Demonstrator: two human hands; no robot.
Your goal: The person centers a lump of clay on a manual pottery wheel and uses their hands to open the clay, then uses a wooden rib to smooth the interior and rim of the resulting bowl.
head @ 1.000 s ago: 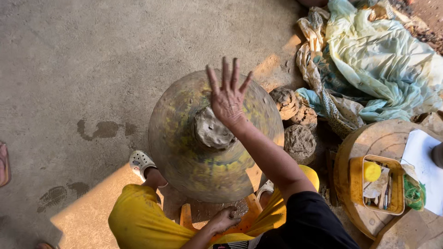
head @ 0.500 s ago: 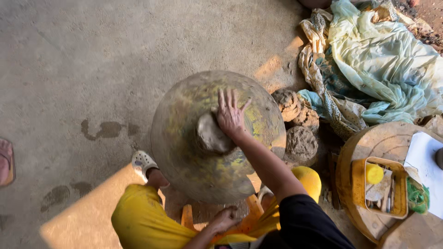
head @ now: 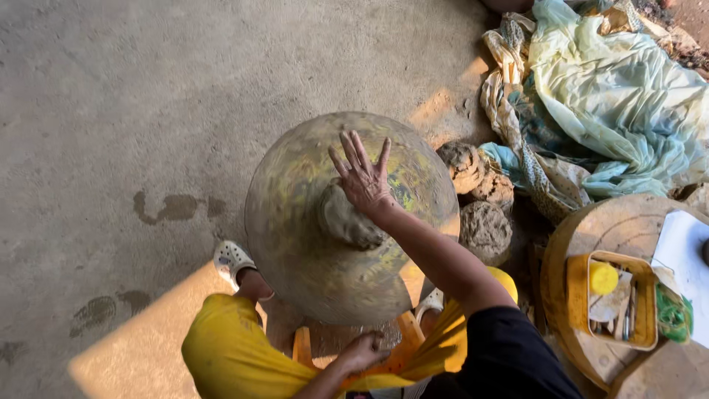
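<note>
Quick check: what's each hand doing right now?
Left hand: resting by the wheel's lower edge, grip unclear.
Right hand: open, fingers spread, on the clay lump.

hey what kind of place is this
Probably an informal pottery workspace on a concrete floor: a clay-smeared round wheel carrying a clay lump, more clay lumps beside it, and crumpled plastic sheeting.

R hand [head: 362, 177] flat, fingers spread; L hand [head: 362, 351] low, curled.

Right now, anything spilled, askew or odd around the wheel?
Mostly tidy. The clay lump sits near the middle of the round wheel, under the right hand. Dark wet patches mark the concrete floor to the left. Cloths lie crumpled in a heap.
</note>
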